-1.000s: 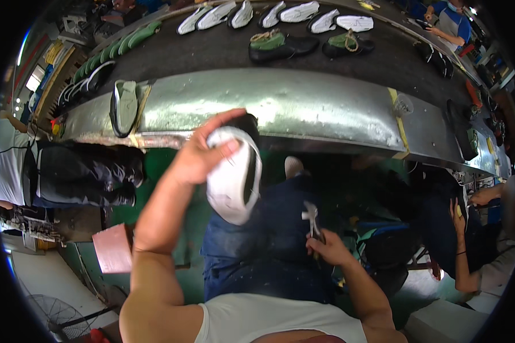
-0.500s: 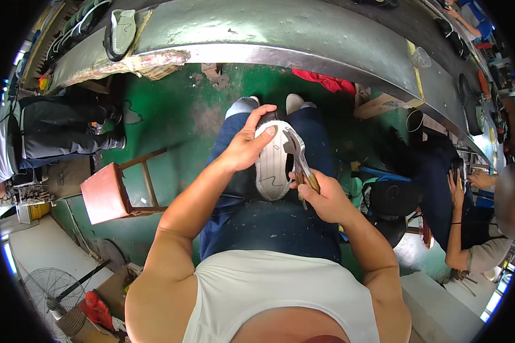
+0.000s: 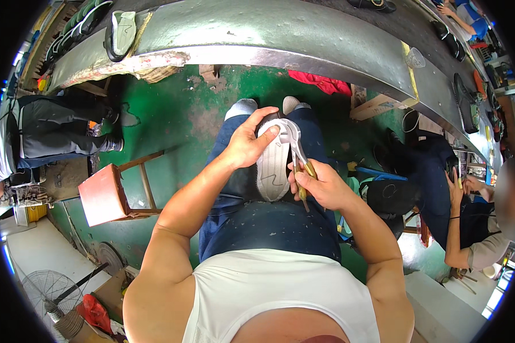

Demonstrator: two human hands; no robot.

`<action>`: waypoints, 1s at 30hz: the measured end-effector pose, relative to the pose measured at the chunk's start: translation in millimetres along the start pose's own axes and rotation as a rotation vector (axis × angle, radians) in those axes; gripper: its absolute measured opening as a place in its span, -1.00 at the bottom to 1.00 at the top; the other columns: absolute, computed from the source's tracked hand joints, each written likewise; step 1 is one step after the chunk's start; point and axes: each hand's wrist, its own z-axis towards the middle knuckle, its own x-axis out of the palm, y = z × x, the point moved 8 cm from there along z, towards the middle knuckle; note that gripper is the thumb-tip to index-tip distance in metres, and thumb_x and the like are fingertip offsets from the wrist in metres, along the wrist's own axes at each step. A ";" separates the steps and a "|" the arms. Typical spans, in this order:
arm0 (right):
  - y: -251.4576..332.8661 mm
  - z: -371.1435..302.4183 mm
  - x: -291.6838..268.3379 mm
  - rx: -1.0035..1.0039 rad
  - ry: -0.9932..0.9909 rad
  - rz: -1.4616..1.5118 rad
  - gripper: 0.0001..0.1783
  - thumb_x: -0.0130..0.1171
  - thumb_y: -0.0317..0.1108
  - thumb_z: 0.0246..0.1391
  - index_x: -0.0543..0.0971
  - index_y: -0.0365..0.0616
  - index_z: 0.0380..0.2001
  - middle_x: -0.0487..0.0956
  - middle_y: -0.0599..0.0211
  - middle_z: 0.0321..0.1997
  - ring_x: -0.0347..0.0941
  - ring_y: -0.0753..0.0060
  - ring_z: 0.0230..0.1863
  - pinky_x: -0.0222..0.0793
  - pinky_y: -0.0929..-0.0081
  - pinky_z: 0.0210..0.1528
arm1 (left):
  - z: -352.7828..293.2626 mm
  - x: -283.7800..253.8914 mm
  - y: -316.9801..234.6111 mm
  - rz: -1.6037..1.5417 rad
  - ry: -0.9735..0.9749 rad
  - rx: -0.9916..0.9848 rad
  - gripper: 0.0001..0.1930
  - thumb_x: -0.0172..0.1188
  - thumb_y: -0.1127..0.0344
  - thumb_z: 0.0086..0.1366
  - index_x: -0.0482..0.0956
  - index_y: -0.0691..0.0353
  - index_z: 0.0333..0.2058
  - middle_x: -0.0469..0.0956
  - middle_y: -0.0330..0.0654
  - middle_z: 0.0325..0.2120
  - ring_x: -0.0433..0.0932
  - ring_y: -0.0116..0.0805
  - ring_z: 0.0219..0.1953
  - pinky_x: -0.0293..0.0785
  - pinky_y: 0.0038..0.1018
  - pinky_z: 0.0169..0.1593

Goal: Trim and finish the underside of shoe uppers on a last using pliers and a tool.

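Observation:
A white shoe upper (image 3: 273,166), with its pale underside up and a dark wavy line marked on it, lies between my thighs against my dark apron. My left hand (image 3: 246,144) is closed round its far end, thumb on the underside and fingers over a dark part there. In my right hand (image 3: 321,187) I grip metal lasting pliers (image 3: 296,144) by their brass-coloured handles. The curved head of the pliers meets the shoe's far right edge beside my left thumb. Whether the jaws pinch material cannot be made out.
A long metal-topped bench (image 3: 229,28) curves across the far side, with a grey-green shoe upper (image 3: 123,31) on it. A reddish stool (image 3: 102,195) stands left, a wire fan (image 3: 48,291) at lower left. One person (image 3: 57,128) stands left; another person (image 3: 486,228) works at right.
The pliers' head has turned and come up over the shoe's far right edge, closer to my left thumb. My left hand keeps its hold on the shoe.

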 end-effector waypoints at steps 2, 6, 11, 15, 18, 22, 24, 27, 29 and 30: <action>8.1 5.4 -8.9 -0.032 -0.071 -0.295 -0.70 0.04 -0.29 0.35 0.44 -0.29 0.00 0.59 0.15 -0.21 0.56 0.34 -0.30 0.48 0.35 -0.20 | 0.3 -1.7 6.8 -0.024 -0.018 0.000 -0.54 0.21 0.31 0.41 0.37 0.17 0.23 0.55 -0.19 -0.05 0.48 -0.44 0.01 0.40 -0.47 0.15; 15.6 11.0 -16.5 -0.193 -0.239 -0.777 -0.72 0.06 -0.34 0.28 0.43 -0.37 -0.09 0.59 -0.13 -0.19 0.57 -0.09 -0.25 0.45 0.13 -0.19 | 1.7 -6.9 10.7 -0.063 -0.062 0.038 -0.53 0.23 0.35 0.39 0.38 0.18 0.23 0.55 -0.23 -0.06 0.48 -0.47 0.00 0.40 -0.49 0.14; 35.5 -6.6 -10.1 -0.315 -0.330 -0.936 -0.74 0.05 -0.39 0.27 0.42 -0.37 -0.08 0.57 -0.19 -0.15 0.53 -0.25 -0.15 0.43 0.02 -0.11 | 1.7 -2.3 -3.1 -0.284 0.019 -0.045 -0.56 0.22 0.39 0.38 0.42 0.21 0.21 0.55 -0.27 -0.06 0.46 -0.49 0.01 0.39 -0.52 0.14; 48.0 -25.5 -14.6 -0.148 -0.348 -1.159 -0.67 0.10 -0.42 0.21 0.42 -0.36 0.00 0.58 -0.12 -0.15 0.55 -0.22 -0.16 0.47 0.10 -0.10 | -0.5 2.6 7.2 -0.316 -0.015 -0.164 -0.57 0.20 0.41 0.39 0.43 0.23 0.21 0.52 -0.26 0.01 0.44 -0.50 0.04 0.38 -0.50 0.16; 47.1 -44.7 -20.6 -0.335 -0.046 -0.740 -0.60 0.16 -0.42 0.17 0.47 -0.31 0.07 0.61 0.13 -0.26 0.57 0.12 -0.29 0.48 0.38 -0.10 | -9.9 3.0 -7.3 -0.152 0.001 -0.082 -0.51 0.20 0.38 0.38 0.38 0.24 0.26 0.49 -0.18 0.09 0.42 -0.43 0.13 0.34 -0.46 0.23; 31.3 -43.6 -39.4 -0.654 -0.351 -0.323 -0.69 0.08 -0.35 0.26 0.38 -0.26 -0.01 0.50 0.15 0.02 0.42 0.36 0.03 0.32 0.35 0.12 | -45.1 22.5 -43.6 0.027 0.113 0.091 -0.33 0.19 0.34 0.36 0.16 0.37 0.38 0.28 0.03 0.33 0.26 -0.25 0.36 0.15 -0.37 0.37; 44.5 -16.9 -23.9 -0.767 -0.329 -0.221 -0.66 0.07 -0.26 0.31 0.33 -0.24 0.02 0.44 -0.03 0.22 0.38 0.22 0.22 0.23 0.27 0.28 | -67.4 30.4 -61.6 0.161 0.181 0.297 -0.26 0.24 0.28 0.33 0.14 0.39 0.38 0.18 0.18 0.37 0.16 -0.03 0.44 0.11 -0.30 0.39; 58.5 -5.5 0.0 -0.794 -0.118 -0.148 -0.64 0.05 -0.24 0.34 0.30 -0.21 0.05 0.44 -0.06 0.26 0.42 0.18 0.22 0.28 0.28 0.27 | -82.4 37.8 -86.1 0.340 0.095 0.413 -0.20 0.40 0.28 0.21 0.22 0.40 0.35 0.33 0.22 0.22 0.39 0.12 0.23 0.28 -0.22 0.30; 63.3 -11.9 8.2 -0.813 -0.142 -0.229 -0.64 0.05 -0.28 0.32 0.28 -0.22 0.06 0.48 -0.06 0.21 0.50 0.18 0.09 0.38 0.29 0.16 | -92.7 40.0 -84.7 0.372 0.043 0.415 -0.17 0.47 0.34 0.10 0.27 0.34 0.32 0.38 0.16 0.12 0.45 0.06 0.11 0.39 -0.25 0.19; 65.2 -13.6 10.9 -0.798 -0.169 -0.298 -0.65 0.06 -0.31 0.30 0.29 -0.24 0.05 0.50 -0.04 0.16 0.52 0.20 0.01 0.41 0.29 0.10 | -97.3 38.7 -85.8 0.406 -0.009 0.429 -0.14 0.53 0.39 -0.01 0.33 0.28 0.29 0.43 0.11 0.03 0.51 -0.01 -0.02 0.50 -0.27 0.07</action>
